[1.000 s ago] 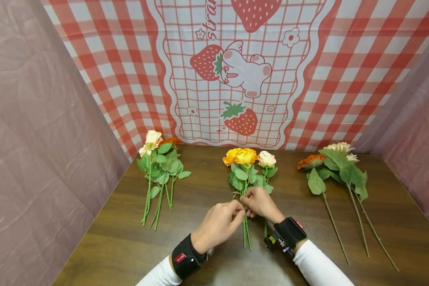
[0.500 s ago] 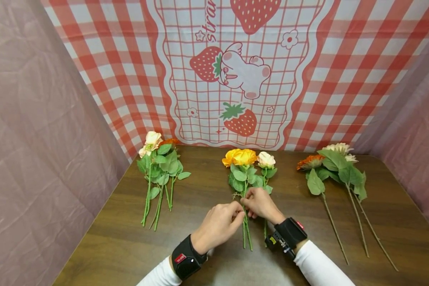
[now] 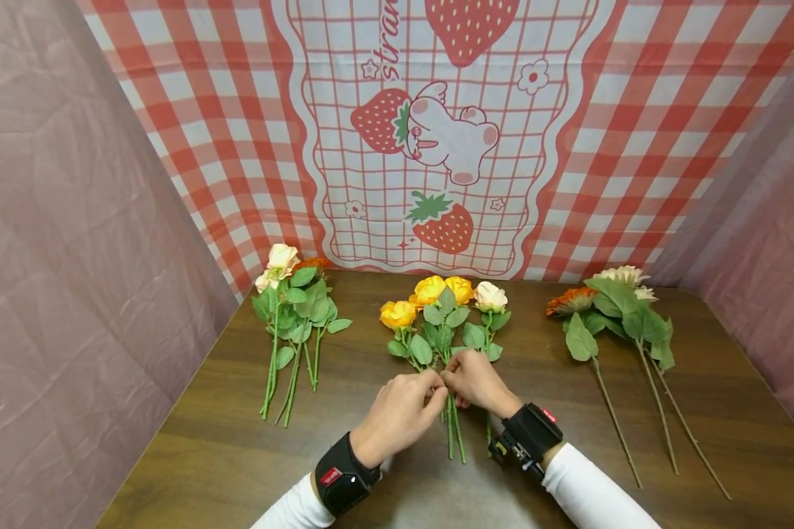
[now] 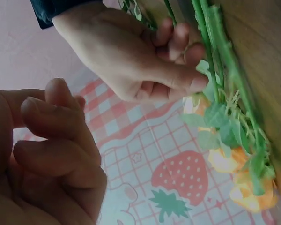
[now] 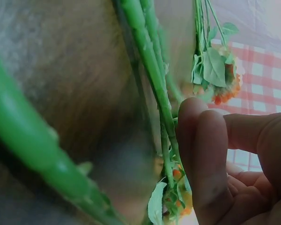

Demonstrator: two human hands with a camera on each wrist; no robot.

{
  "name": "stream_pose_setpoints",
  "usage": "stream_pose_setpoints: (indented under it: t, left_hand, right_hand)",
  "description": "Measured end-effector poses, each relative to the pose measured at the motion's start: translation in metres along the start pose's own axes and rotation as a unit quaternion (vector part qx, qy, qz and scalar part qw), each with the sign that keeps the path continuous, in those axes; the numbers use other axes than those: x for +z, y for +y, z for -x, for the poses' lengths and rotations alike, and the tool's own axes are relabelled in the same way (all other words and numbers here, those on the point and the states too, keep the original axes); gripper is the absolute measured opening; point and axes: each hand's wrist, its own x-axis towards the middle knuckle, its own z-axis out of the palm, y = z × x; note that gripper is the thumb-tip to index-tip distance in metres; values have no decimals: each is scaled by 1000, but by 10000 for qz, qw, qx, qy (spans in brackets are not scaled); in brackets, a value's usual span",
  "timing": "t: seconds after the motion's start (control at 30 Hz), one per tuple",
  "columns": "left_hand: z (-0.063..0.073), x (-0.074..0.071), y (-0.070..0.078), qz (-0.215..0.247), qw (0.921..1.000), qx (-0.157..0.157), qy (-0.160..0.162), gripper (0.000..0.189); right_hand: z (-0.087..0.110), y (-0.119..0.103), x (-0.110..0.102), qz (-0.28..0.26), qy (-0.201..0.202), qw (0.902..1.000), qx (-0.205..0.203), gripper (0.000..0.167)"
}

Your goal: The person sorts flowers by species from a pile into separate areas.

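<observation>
Yellow roses with green leaves lie at the middle of the wooden table, one head leaning out to the left. My right hand has its thumb and finger together at their green stems, pinching there beside a small side twig. From the left, my left hand meets the same spot, fingers bent, tips close to the stems. In the left wrist view the left hand shows bent fingers; what lies between its tips is hidden. A pale pink rose lies just right of the yellow ones.
A bunch of pale roses with an orange flower lies at the left of the table. To the right lie an orange flower and cream flowers on long stems. A checked strawberry cloth hangs behind.
One yellow rose has swung out to the left of the others, and the yellow heads have spread apart. Both hands stay at the stems with only a slight shift left.
</observation>
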Motion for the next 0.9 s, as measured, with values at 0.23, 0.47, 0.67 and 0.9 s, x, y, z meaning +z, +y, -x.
stream_pose_setpoints:
  t: [0.23, 0.47, 0.67, 0.9]
  left_hand:
    - [-1, -5, -9, -427, 9975, -535, -154, 8]
    - [0, -7, -8, -454, 9978, -465, -162, 11]
    - [0, -7, -6, -449, 9981, -411, -84, 11]
    - [1, -9, -4, -429, 9980, -418, -200, 16]
  right_hand:
    - [6, -5, 1, 255, -97, 9994, -206, 14]
    - [7, -11, 3, 766, -252, 9957, -449, 20]
    - [3, -19, 12, 2086, -485, 9745, -667, 41]
    - [-6, -26, 24, 2712, -533, 9593, -575, 34]
